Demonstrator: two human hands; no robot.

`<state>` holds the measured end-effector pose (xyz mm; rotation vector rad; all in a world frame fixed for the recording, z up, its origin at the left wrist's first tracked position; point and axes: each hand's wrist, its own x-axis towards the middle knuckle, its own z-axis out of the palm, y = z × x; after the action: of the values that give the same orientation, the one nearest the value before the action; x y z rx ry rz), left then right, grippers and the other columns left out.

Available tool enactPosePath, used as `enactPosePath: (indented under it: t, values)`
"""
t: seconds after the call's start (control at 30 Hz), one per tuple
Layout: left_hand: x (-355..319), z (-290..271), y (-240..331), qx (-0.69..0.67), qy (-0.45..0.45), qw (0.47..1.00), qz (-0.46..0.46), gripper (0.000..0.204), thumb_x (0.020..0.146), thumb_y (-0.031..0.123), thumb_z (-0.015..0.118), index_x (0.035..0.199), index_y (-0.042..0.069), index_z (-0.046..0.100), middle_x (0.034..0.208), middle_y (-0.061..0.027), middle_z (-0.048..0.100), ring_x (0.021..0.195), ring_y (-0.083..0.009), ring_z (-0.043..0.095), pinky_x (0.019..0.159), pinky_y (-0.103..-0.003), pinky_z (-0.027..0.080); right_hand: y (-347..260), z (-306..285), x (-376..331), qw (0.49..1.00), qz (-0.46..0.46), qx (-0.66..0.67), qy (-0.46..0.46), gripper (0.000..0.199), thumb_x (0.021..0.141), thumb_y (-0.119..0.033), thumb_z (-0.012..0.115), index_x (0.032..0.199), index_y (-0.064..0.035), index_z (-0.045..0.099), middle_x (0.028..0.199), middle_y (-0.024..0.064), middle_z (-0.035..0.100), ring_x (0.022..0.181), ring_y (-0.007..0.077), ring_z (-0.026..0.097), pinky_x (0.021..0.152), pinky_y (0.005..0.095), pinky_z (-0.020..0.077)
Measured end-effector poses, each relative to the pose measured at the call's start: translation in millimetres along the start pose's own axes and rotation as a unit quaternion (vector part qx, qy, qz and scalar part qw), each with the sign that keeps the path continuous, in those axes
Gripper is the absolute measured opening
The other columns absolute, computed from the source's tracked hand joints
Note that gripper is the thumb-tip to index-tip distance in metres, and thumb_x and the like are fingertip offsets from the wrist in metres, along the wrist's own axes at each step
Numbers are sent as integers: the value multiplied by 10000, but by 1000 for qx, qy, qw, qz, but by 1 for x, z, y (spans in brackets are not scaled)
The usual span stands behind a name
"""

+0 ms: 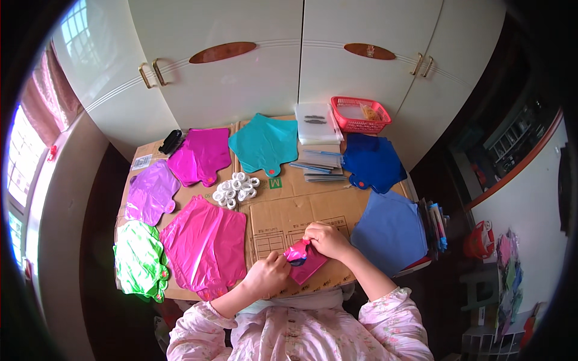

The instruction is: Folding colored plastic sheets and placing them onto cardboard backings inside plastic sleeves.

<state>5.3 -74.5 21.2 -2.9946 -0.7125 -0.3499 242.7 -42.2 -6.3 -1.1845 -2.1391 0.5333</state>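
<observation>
Near the front edge of the cardboard-covered table, I hold a small folded piece of shiny pink foil (296, 249) with a dark patch. It looks like a folded foil balloon. My left hand (268, 277) pinches its left side with curled fingers. On its upper right edge, the fingers of my right hand (327, 242) are closed. A flat magenta packet or card (309, 271) lies under the foil. To the left of my left hand is a stack of flat pink foil balloons (205, 240); a blue-grey stack (390, 231) lies right of my right hand.
More flat foil balloons surround the work area: teal (265, 144), magenta (201, 155), purple (149, 192), green (138, 256), dark blue (376, 162). White ribbon rolls (236, 189) sit mid-table. Clear bags (318, 122), card stacks (319, 163) and a red basket (361, 125) stand at the back.
</observation>
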Motion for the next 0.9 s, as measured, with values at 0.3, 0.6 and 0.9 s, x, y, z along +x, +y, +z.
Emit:
enactPosePath:
  t: [0.3, 0.6, 0.9]
  values:
    - [-2, 7, 1, 21, 0, 1000, 14, 138, 668, 199, 609, 697, 64, 617, 753, -49, 551, 748, -196, 545, 561, -273, 510, -57, 3, -11, 946, -135, -295, 3, 252, 820, -102, 578, 1047, -16, 646, 1122, 97, 633, 1106, 237, 577, 954, 370, 479]
    - [-7, 3, 3, 38, 5, 999, 18, 141, 665, 205, 616, 718, 74, 608, 795, -34, 541, 768, -178, 537, 545, -255, 502, -37, 27, -32, 930, -138, -335, 70, 237, 823, -112, 589, 1026, -13, 662, 1054, 109, 674, 1027, 237, 639, 960, 375, 491]
    - [-24, 5, 6, 40, 20, 999, -21, 316, 646, 199, 637, 893, 2, 638, 876, -46, 582, 769, -163, 542, 561, -259, 504, -33, 20, -37, 964, -98, -244, -25, 366, 778, -90, 566, 1117, 37, 625, 1183, 164, 632, 1156, 288, 583, 1065, 479, 384]
